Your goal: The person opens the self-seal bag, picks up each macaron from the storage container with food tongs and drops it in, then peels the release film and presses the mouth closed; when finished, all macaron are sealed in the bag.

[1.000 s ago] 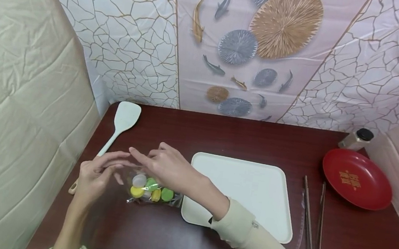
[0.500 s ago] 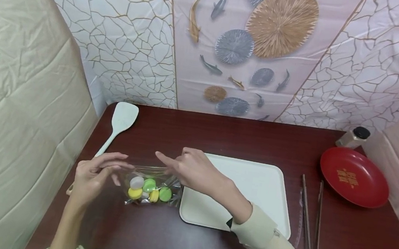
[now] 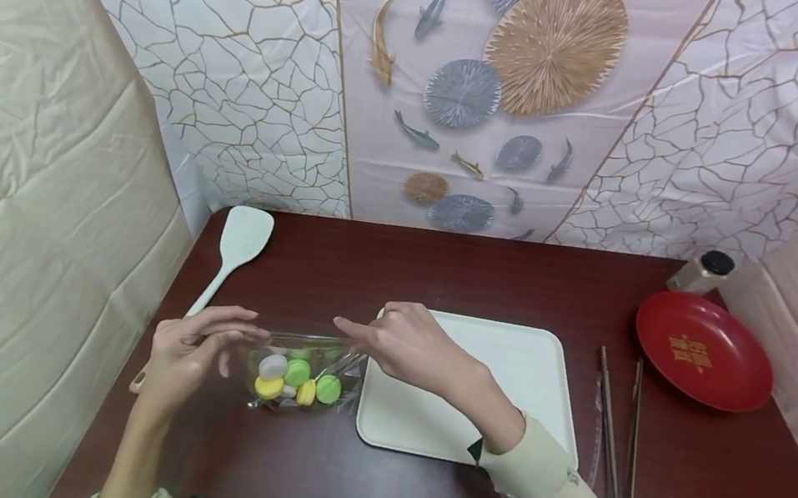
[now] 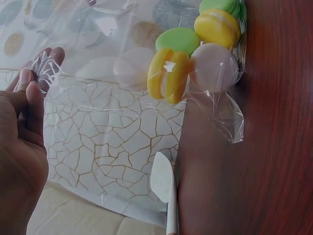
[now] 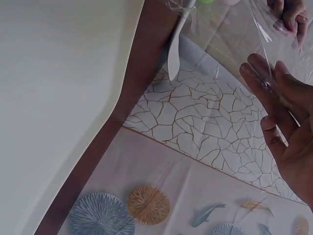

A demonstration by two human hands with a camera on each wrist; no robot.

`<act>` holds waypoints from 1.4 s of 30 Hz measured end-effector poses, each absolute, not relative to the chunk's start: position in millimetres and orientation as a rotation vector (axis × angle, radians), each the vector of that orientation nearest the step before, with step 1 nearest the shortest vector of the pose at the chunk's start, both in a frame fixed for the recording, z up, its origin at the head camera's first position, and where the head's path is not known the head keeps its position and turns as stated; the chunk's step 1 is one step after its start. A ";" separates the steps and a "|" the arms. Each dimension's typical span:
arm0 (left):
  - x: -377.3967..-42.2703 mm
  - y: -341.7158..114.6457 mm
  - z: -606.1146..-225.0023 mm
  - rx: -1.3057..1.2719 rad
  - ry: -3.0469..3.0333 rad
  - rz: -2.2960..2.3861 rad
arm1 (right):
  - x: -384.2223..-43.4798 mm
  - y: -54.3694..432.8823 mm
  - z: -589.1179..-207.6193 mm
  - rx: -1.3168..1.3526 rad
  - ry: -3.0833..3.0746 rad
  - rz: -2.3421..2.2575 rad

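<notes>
A clear plastic bag (image 3: 341,403) hangs between both hands in the head view. Inside it are several macarons in green (image 3: 328,389), yellow (image 3: 268,387) and pale lilac (image 3: 273,366), gathered at the bottom. My left hand (image 3: 184,351) pinches the bag's upper left corner; the left wrist view shows crumpled film (image 4: 46,68) between thumb and fingers. At the upper right corner, my right hand (image 3: 412,347) pinches the film with its index finger pointing left. The right wrist view has the thumb and a finger (image 5: 259,73) meeting on the film.
A white tray (image 3: 486,395) lies right of the bag, partly under the right forearm. A white spatula (image 3: 245,237) rests at the back left. Metal tongs (image 3: 612,437), a red plate (image 3: 726,351) and a black-lidded jar (image 3: 701,274) stand at the right.
My right hand has moved right, away from the left hand, along the bag's top edge, which now shows stretched between them. The left hand has stayed nearly in place.
</notes>
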State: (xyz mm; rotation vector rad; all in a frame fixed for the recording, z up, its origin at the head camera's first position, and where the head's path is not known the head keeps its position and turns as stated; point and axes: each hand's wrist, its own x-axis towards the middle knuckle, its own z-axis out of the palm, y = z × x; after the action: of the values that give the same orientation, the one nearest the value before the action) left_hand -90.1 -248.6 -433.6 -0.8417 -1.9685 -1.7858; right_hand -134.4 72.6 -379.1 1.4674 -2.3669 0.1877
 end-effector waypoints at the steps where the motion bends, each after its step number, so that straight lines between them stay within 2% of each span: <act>1: -90.1 -248.4 -433.7 -0.841 -1.961 -1.796 | -133.9 73.2 -378.6 1.471 -2.370 0.183; 12: -86.1 -249.7 -431.8 -0.852 -1.972 -1.777 | -127.4 78.5 -373.3 1.631 -2.398 0.195; 19: -77.9 -259.5 -436.9 -0.879 -1.969 -1.714 | -126.5 78.8 -372.0 1.851 -2.643 0.726; 29: -75.5 -271.2 -439.0 -1.046 -1.940 -1.841 | -144.8 80.9 -400.0 2.066 -2.681 1.482; 34: -85.9 -273.0 -445.7 -0.989 -2.198 -1.696 | -158.1 81.2 -414.1 1.855 -2.812 1.764; 42: -114.7 -264.1 -451.1 -0.824 -2.479 -1.251 | -178.2 82.7 -422.8 1.523 -2.734 1.623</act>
State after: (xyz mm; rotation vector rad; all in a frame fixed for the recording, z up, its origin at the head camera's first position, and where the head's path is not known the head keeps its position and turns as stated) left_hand -114.7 -264.1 -451.1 -0.8237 -2.4794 -1.2505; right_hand -178.2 82.7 -422.8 1.5235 -2.7344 1.6234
